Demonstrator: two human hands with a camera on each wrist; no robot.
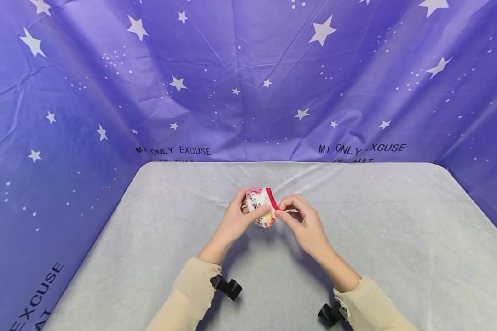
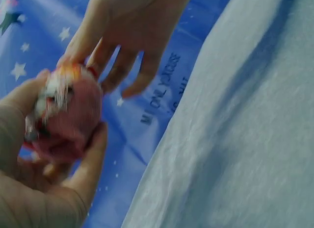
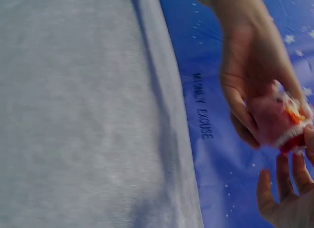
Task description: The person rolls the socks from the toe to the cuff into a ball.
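A small knitted sock (image 1: 260,204), pink and white with a red cuff (image 1: 272,198), is held above the table. Loose threads and orange and dark patches show on its surface, as on the inside of a knit. My left hand (image 1: 237,218) grips its body, thumb on the near side and fingers behind. With thumb and forefinger my right hand (image 1: 304,223) pinches the red cuff. The left wrist view shows the pink underside of the sock (image 2: 78,110) between the left thumb and fingers. In the right wrist view the right hand (image 3: 292,203) has its other fingers spread away from the sock.
A grey cloth covers the table (image 1: 381,230) below both hands. Purple curtains (image 1: 248,105) with white stars and lettering stand behind and at the sides. Black wrist cameras (image 1: 232,288) are strapped at both cream sleeves (image 1: 190,289).
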